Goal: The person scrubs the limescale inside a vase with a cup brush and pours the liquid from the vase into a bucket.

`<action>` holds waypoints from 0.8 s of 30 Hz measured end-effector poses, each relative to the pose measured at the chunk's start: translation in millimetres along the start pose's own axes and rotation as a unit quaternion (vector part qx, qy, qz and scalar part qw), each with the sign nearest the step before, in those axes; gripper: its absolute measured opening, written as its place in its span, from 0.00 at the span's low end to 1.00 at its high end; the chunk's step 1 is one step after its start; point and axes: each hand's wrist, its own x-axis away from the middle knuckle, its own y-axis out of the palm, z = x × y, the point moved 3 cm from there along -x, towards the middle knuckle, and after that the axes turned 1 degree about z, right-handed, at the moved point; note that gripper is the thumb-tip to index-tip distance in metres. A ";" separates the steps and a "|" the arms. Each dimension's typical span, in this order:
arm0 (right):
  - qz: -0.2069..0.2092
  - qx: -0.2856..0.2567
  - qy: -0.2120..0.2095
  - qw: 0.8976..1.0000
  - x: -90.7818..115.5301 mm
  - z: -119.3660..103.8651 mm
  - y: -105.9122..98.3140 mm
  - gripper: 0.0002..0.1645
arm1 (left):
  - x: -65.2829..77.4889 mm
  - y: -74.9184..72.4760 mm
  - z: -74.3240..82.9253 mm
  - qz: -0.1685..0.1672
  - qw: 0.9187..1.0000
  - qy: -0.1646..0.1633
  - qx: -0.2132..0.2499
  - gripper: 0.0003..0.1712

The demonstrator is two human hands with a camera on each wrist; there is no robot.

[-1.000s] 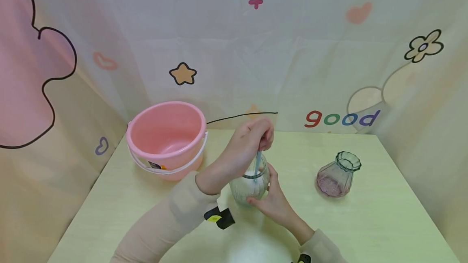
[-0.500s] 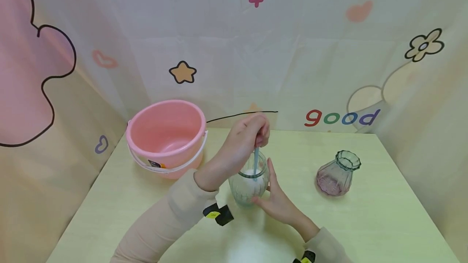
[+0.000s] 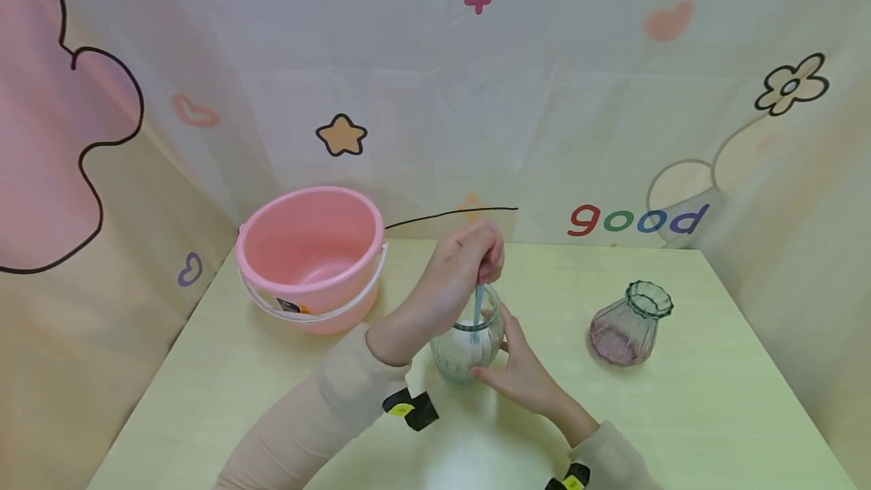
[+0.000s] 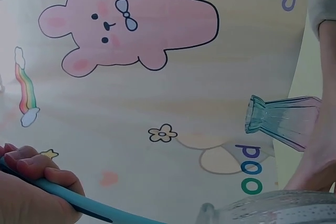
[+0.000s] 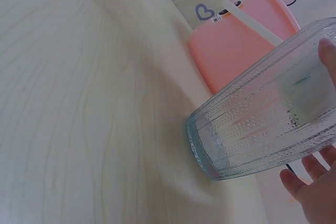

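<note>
The head view looks forward and down over the pale, wood-grained table, far enough back to take in the left hand, the right hand and the printed cloth backdrop. The left wrist view, close by its hand, is turned sideways and faces the backdrop, sharing the purple-and-green glass vase and multicoloured "good" lettering with the head view. The right wrist view, low and tilted, faces past the clear ribbed glass jar, very near, toward the pink plastic bucket, also in the head view. All three show the jar.
</note>
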 end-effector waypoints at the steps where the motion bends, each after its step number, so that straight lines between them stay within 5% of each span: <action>1: 0.001 0.000 0.001 1.000 0.2 -0.3 -0.1 0.57 | 0.6 0.1 -2.3 0.001 1.000 -0.002 -0.001 0.13; 24: 0.011 -0.003 0.018 1.000 1.5 3.5 1.6 0.56 | 6.2 -8.6 -61.2 0.016 0.998 -0.056 -0.023 0.15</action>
